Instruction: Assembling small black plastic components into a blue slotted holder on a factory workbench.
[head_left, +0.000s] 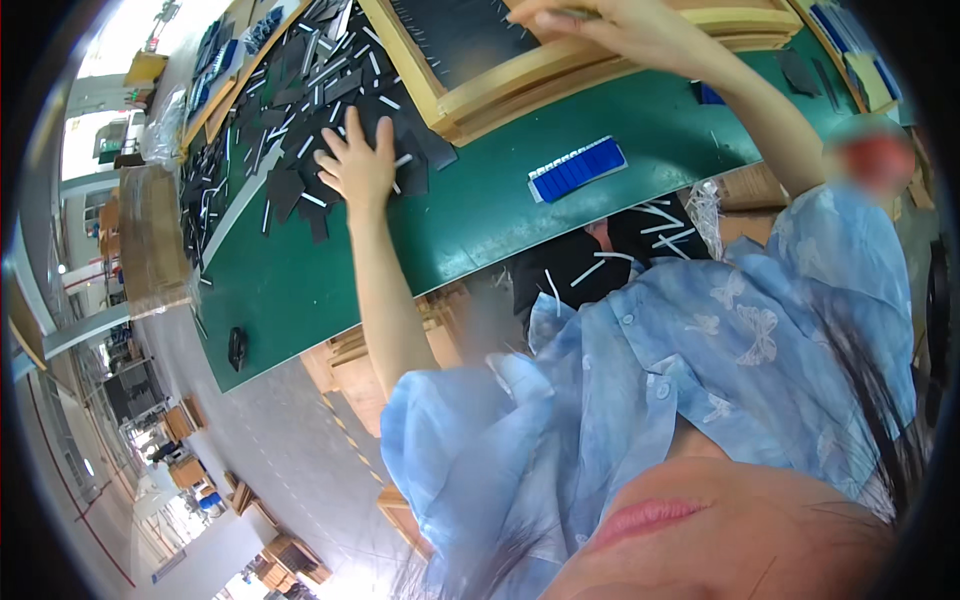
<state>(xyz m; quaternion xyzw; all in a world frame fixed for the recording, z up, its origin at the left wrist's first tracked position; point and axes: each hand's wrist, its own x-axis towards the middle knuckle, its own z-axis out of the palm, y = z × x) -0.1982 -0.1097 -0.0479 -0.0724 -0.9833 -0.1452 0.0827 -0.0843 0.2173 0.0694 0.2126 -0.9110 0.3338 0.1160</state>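
Note:
My left hand (362, 168) is spread over a heap of small flat black pieces (286, 188), many with thin white strips on them. Its fingers are apart and nothing shows in its grip. At the top edge, my right hand (625, 30) reaches over a light wooden frame (520, 97). Those fingers are bent together around something thin and small that I cannot make out. Inside the frame lies a dark panel (460, 40) with rows of small pale marks along its sides.
A row of blue pieces with white edges (578, 170) lies near the front of the green table (450, 225). A small black object (237, 347) sits at the left corner. Loose white strips (668, 225) rest on dark cloth at my lap. A cardboard box (152, 240) stands beyond the left side.

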